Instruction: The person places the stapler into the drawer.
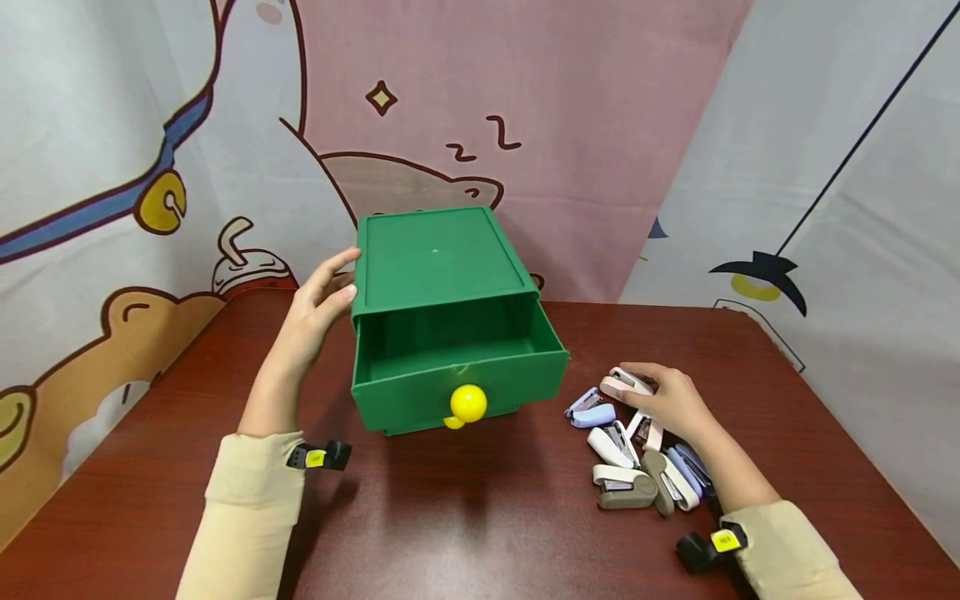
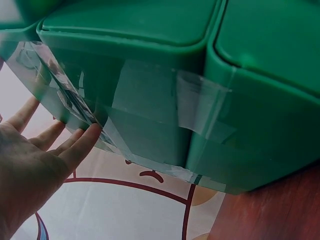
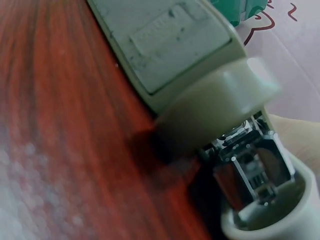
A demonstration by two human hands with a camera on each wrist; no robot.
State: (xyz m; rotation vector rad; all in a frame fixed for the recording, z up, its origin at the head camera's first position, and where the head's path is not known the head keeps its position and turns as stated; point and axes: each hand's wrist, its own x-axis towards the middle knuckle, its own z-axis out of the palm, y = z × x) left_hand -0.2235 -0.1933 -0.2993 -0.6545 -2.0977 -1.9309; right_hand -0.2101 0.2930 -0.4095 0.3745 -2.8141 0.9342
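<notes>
A green drawer box (image 1: 442,254) stands on the table, its drawer (image 1: 420,392) pulled out toward me and a yellow ball knob (image 1: 468,403) on the front. My left hand (image 1: 303,321) rests against the box's left side, with fingertips at clear tape (image 2: 205,105) in the left wrist view. To the right, my right hand (image 1: 675,404) pinches a pale pink stapler (image 1: 624,383) at the far end of a group of small staplers. A grey-green stapler (image 3: 220,100) fills much of the right wrist view, hiding most of that hand.
Nearest the pinched stapler lie a lilac stapler (image 1: 591,410) and a white stapler (image 1: 613,444). Closer to me are two grey-green-and-white staplers, one (image 1: 626,487) on the left, and a blue stapler (image 1: 692,468). A printed curtain (image 1: 600,150) hangs behind the table (image 1: 465,533).
</notes>
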